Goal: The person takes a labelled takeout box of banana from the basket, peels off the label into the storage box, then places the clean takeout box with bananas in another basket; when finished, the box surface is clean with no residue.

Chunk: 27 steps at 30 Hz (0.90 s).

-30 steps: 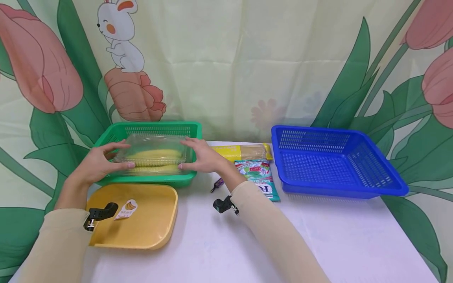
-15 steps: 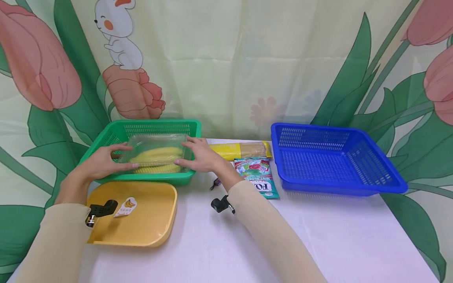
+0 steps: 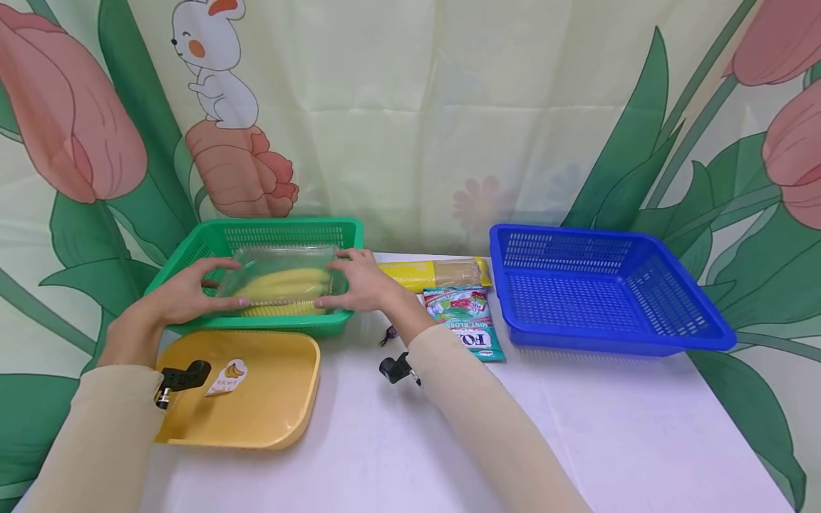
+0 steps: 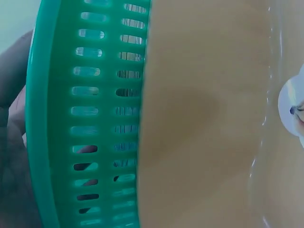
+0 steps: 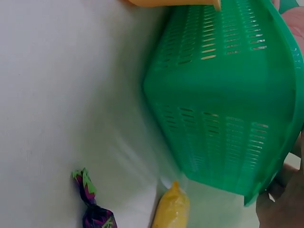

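A clear plastic box (image 3: 288, 258) with long yellow pieces inside lies within the green basket (image 3: 321, 326) at the left of the table. My left hand (image 3: 186, 291) holds its left end, thumb along the front and fingers behind. At the opposite end my right hand (image 3: 362, 281) grips the box the same way. In the left wrist view the basket's slotted wall hides much of the left hand (image 4: 14, 128). The right wrist view shows part of the right hand (image 5: 285, 199) at the basket's rim.
A yellow-orange tray (image 3: 276, 399) with a banana sticker stands in front of the green basket. Right of it lie a yellow-ended packet (image 3: 410, 274), a teal sweets bag (image 3: 474, 335) and a purple-wrapped candy (image 5: 97, 216). A blue basket (image 3: 609, 342) stands further right.
The clear box has gone lower and settled deeper into the green basket, both hands moving with it. Its front edge now sits behind the basket's front rim.
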Each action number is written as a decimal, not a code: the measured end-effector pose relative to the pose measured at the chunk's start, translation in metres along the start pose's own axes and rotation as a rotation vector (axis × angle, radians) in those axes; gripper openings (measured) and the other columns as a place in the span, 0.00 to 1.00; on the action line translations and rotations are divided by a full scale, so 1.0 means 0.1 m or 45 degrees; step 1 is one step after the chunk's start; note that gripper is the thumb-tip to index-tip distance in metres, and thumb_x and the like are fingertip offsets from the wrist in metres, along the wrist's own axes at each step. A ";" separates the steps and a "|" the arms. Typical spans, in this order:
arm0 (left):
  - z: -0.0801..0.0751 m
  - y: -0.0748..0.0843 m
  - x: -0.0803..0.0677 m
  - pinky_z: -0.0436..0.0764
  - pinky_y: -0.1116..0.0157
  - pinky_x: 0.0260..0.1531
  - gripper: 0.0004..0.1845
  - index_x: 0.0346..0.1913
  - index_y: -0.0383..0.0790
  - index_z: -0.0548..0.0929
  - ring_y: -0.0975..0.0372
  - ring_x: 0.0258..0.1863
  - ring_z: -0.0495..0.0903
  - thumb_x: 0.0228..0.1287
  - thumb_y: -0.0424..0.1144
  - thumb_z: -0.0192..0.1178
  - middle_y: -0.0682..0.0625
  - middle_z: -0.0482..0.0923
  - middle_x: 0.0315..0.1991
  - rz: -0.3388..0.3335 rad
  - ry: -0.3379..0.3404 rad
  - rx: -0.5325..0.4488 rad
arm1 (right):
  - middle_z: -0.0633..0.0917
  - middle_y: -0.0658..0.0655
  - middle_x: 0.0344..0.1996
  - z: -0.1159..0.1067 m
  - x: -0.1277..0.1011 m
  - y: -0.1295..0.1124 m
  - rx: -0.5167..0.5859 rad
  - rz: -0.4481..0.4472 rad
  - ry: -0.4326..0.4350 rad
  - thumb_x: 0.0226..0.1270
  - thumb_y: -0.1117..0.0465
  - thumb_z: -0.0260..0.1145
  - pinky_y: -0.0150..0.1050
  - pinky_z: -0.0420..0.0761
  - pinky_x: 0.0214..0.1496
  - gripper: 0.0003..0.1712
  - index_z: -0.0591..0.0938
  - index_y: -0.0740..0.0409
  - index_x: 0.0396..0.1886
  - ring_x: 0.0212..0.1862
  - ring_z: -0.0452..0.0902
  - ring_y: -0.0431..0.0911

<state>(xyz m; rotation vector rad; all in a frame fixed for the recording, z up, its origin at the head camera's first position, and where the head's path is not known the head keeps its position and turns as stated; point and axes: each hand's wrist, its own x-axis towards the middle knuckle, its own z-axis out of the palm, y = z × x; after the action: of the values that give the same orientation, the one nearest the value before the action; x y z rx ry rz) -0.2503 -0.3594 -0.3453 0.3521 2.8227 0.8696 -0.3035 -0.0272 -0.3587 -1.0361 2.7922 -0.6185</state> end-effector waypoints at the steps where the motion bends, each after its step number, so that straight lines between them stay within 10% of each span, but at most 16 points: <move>1: 0.00 0.00 0.01 0.75 0.34 0.57 0.42 0.76 0.36 0.62 0.25 0.66 0.65 0.68 0.51 0.69 0.26 0.44 0.79 0.010 -0.002 0.013 | 0.62 0.57 0.79 0.00 0.00 0.00 -0.013 0.004 -0.001 0.64 0.31 0.69 0.49 0.64 0.77 0.45 0.74 0.49 0.74 0.78 0.52 0.57; 27: 0.01 0.06 -0.06 0.73 0.32 0.59 0.42 0.76 0.31 0.63 0.26 0.68 0.62 0.71 0.54 0.65 0.25 0.44 0.79 -0.007 -0.010 0.084 | 0.56 0.59 0.82 -0.12 -0.15 -0.05 -0.100 -0.070 -0.106 0.76 0.36 0.59 0.51 0.57 0.81 0.40 0.66 0.48 0.79 0.81 0.49 0.57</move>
<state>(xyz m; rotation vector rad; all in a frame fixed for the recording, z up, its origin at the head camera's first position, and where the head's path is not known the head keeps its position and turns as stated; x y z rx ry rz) -0.2429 -0.3558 -0.3416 0.3561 2.8489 0.7736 -0.2916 -0.0167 -0.3465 -1.1296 2.7438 -0.4634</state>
